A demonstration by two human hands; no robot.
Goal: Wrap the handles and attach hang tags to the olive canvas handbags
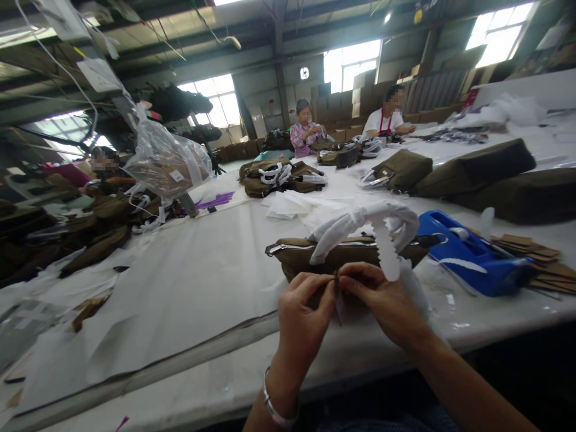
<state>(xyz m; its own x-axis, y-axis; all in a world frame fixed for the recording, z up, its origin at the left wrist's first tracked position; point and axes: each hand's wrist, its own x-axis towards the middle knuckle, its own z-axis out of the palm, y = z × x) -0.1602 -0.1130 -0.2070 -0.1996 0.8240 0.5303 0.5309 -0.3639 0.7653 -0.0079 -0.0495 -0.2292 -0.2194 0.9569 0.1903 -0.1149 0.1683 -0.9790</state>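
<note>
An olive-brown bag (324, 255) with a silver zipper lies on the white table (193, 288) right in front of me; its handle is wrapped in white paper (360, 225). My left hand (303, 315) and my right hand (382, 300) meet at the bag's near side, fingertips pinched together on a small dark piece, perhaps a zipper pull or tag (336, 282). A strip of clear tape seems to hang from my right hand's fingers. A bracelet circles my left wrist.
A blue tape dispenser (468, 255) stands right of the bag, with stacked brown card tags (531, 252) beyond. More olive bags (477, 168) lie farther back. A clear plastic sack (164, 159) hangs at left. Two people (306, 129) work at the far end, another at left.
</note>
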